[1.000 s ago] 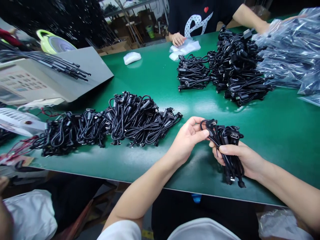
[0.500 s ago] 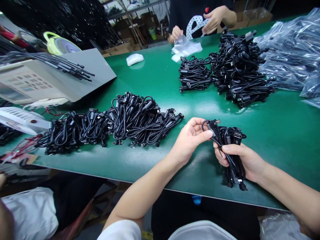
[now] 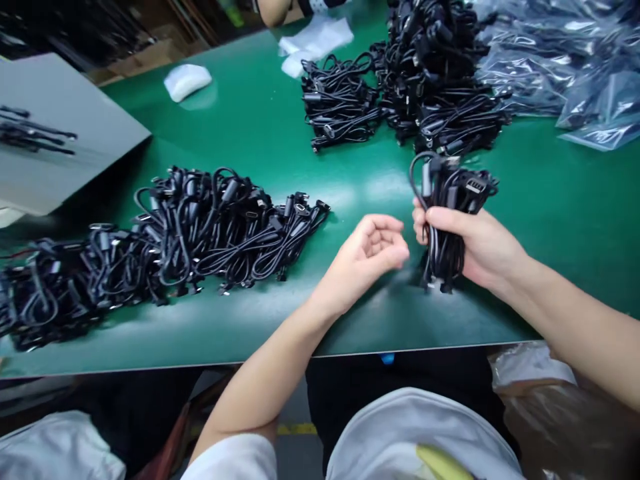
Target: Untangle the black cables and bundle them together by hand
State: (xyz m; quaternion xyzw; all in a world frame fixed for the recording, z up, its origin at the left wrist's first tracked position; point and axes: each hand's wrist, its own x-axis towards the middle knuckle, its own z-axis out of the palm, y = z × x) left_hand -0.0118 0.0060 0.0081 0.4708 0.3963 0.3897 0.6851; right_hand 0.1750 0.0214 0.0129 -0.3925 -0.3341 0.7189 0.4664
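Note:
My right hand (image 3: 470, 243) grips a bundle of black cables (image 3: 447, 193) upright over the green table (image 3: 550, 220), connectors sticking out at the top and cable ends hanging below my fingers. My left hand (image 3: 373, 253) hovers just to the left of the bundle, fingers loosely curled and apart, holding nothing. A long heap of black cables (image 3: 200, 227) lies on the table to the left of my left hand.
A second pile of black cables (image 3: 415, 87) sits at the far side, with bagged cables in clear plastic (image 3: 565, 60) at the right. Small white bags (image 3: 315, 37) lie before another person's arm (image 3: 275, 10). A grey board (image 3: 60, 133) sits at left.
My left hand let go of the cable end and drew back from the bundle. My right hand raised the bundle upright. The view tilted downward.

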